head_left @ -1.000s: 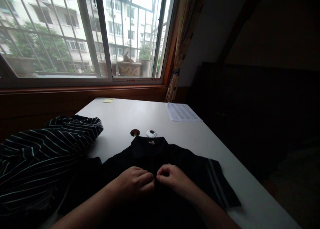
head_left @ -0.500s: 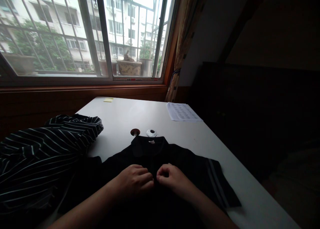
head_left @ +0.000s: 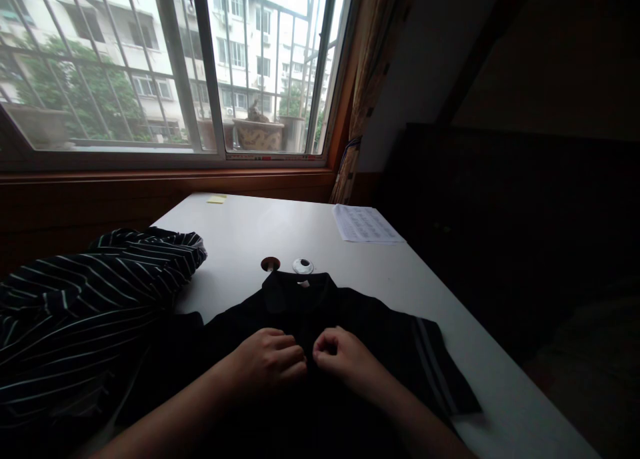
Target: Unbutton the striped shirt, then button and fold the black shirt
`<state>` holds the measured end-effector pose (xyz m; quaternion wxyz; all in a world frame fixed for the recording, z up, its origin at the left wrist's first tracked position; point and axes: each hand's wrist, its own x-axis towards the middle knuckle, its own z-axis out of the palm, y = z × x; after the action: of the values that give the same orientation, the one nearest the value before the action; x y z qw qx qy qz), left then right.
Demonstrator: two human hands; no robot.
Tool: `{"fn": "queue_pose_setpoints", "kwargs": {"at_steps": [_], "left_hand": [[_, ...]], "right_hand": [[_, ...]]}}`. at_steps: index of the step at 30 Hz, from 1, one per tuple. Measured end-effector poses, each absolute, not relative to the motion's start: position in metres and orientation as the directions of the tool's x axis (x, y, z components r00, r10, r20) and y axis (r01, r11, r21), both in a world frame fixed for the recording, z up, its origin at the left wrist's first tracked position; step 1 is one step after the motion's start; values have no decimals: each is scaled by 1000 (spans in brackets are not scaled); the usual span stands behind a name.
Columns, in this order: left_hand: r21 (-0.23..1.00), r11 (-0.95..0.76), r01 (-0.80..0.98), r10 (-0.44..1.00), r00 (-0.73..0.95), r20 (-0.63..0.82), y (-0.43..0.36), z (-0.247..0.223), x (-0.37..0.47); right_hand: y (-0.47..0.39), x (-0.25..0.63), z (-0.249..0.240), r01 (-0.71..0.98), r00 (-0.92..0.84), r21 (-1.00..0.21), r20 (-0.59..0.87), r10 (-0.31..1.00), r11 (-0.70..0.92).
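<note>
A black collared shirt (head_left: 370,325) lies spread face up on the table, its collar toward the window and grey stripes on the right sleeve. Over the front of it, just below the collar, my two hands almost meet. My left hand (head_left: 277,359) is closed, knuckles up, with its fingertips at the shirt's middle. A small gap away, my right hand (head_left: 345,355) pinches thumb and forefinger together at the same front opening. Dark cloth hides exactly which fold or button the fingers hold.
To the left, a heap of black-and-white striped cloth (head_left: 100,299) lies bunched. The white table (head_left: 240,225) has a cable hole (head_left: 271,264) and a round cover (head_left: 303,266) beyond the collar. Printed sheets (head_left: 367,224) and a yellow note (head_left: 217,199) lie farther back, below the window.
</note>
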<state>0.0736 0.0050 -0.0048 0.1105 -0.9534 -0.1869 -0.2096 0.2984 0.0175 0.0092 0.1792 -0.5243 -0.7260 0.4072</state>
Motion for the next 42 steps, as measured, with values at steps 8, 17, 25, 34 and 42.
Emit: {"fn": "queue_pose_setpoints", "kwargs": {"at_steps": [8, 17, 25, 34, 42], "left_hand": [[145, -885, 443, 459, 772, 439, 7, -11, 77], [674, -495, 549, 841, 497, 212, 5, -3, 86], [735, -397, 550, 869, 482, 109, 5, 1, 88], [722, -401, 564, 869, 483, 106, 6, 2, 88], [686, -433, 584, 866, 482, 135, 6, 1, 88]], "right_hand": [[16, 296, 12, 614, -381, -779, -153, 912, 126], [15, 296, 12, 620, -371, -776, -162, 915, 114], [15, 295, 10, 619, -398, -766, -118, 910, 171], [17, 296, 12, 622, -416, -758, -107, 903, 196], [18, 297, 11, 619, -417, -759, -101, 903, 200]]}}
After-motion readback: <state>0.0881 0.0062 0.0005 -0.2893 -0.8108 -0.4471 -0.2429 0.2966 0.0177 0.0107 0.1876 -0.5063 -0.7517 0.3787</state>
